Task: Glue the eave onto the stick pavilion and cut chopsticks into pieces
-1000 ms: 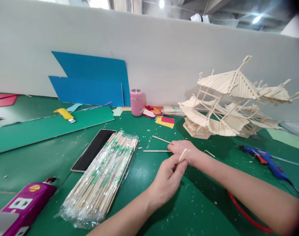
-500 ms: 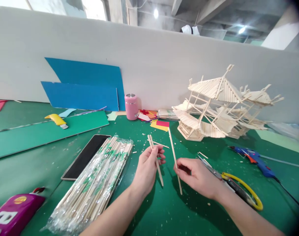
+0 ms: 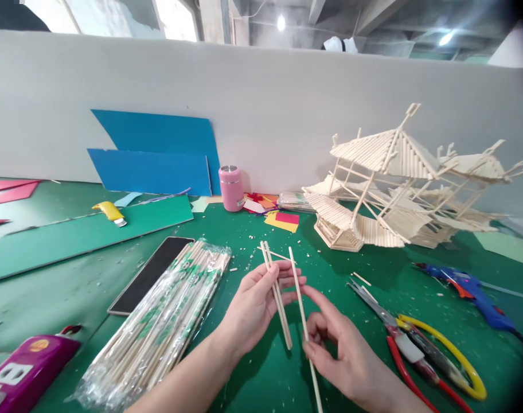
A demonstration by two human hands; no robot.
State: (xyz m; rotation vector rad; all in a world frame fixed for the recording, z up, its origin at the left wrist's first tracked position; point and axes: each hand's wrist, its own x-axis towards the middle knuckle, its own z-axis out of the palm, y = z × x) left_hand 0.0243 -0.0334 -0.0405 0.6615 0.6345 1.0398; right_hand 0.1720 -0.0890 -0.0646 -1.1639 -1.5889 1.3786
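Note:
My left hand (image 3: pixel 253 307) grips two thin bamboo sticks (image 3: pixel 275 289) held side by side, their tips pointing up and away. My right hand (image 3: pixel 345 355) pinches a third, longer bamboo stick (image 3: pixel 296 287) and holds it against the left hand's fingers, right beside the pair. Both hands hover over the green mat (image 3: pixel 287 378). A plastic-wrapped bundle of bamboo sticks (image 3: pixel 162 327) lies just left of my left forearm.
A bamboo-stick pavilion model (image 3: pixel 394 189) stands at the back right. Red and yellow handled shears (image 3: pixel 420 350) and a blue glue gun (image 3: pixel 468 287) lie to the right. A black phone (image 3: pixel 152 274), a pink can (image 3: pixel 230 183), a yellow knife (image 3: pixel 110 212), a magenta box (image 3: pixel 24 373) and blue boards (image 3: pixel 153 152) sit on the left side.
My right hand picked a long stick up off the mat and brought it in against the pair in my left hand. The shears came into view as my right arm moved off them.

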